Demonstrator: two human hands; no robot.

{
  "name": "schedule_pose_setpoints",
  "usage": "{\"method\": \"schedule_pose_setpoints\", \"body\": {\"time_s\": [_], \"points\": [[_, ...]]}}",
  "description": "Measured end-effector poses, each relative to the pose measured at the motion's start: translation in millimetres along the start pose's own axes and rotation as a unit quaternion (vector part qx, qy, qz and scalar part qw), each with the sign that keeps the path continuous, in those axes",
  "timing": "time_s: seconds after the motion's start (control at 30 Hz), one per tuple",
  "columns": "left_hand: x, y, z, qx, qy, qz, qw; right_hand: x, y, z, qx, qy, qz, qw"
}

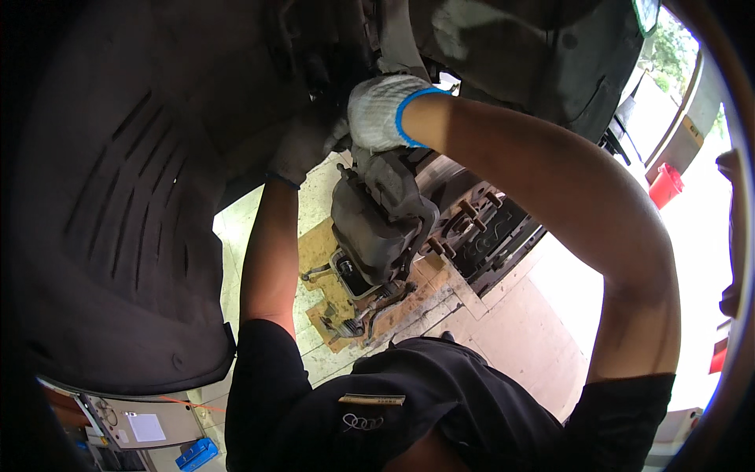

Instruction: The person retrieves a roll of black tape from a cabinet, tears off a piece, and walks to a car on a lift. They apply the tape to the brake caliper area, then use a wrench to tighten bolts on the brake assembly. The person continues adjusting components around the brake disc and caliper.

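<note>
In the head view my right hand [387,112], in a white knitted glove with a blue cuff, has its fingers wrapped round something in the dark wheel arch, hidden from sight. Just left of it my left hand [311,141], in a greyish glove, reaches up into shadow among dark suspension parts [330,71]; what its fingers touch is unclear. Below both hands hangs a grimy brake caliper [370,228], beside a rusty wheel hub with several protruding studs [464,220].
A slotted black liner [134,236] curves down the left. A stained yellow board [314,244] with metal parts lies below on the tiled floor [519,330]. A red bucket [664,185] stands at right. At lower left are a grey cart [173,425] and blue object [197,455].
</note>
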State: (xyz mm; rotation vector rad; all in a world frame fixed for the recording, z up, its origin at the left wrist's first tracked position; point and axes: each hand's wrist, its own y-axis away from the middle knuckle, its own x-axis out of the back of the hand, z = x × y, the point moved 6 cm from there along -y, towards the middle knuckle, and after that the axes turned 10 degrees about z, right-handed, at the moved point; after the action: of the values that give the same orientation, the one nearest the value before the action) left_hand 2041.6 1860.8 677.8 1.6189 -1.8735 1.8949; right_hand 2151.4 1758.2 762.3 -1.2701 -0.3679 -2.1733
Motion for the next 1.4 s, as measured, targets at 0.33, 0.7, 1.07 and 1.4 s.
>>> {"method": "schedule_pose_setpoints", "body": {"time_s": [0.33,0.7,1.07,1.4], "points": [[22.9,0.4,24.0,0.243,0.282,0.095,0.923,16.1,12.9,-5.0,0.019,-0.018,-0.016,1.000],[52.0,-13.9,27.7,0.227,0.229,0.140,0.936,21.5,17.6,1.0,0.052,-0.058,0.001,0.997],[40.9,-21.0,14.7,0.246,0.055,0.189,0.949,35.5,-58.6,74.5,-0.047,0.126,0.038,0.990],[58.7,-26.9,25.0,0.454,0.195,0.180,0.851,-11.3,-95.4,104.0,0.044,0.230,0.130,0.963]]}}
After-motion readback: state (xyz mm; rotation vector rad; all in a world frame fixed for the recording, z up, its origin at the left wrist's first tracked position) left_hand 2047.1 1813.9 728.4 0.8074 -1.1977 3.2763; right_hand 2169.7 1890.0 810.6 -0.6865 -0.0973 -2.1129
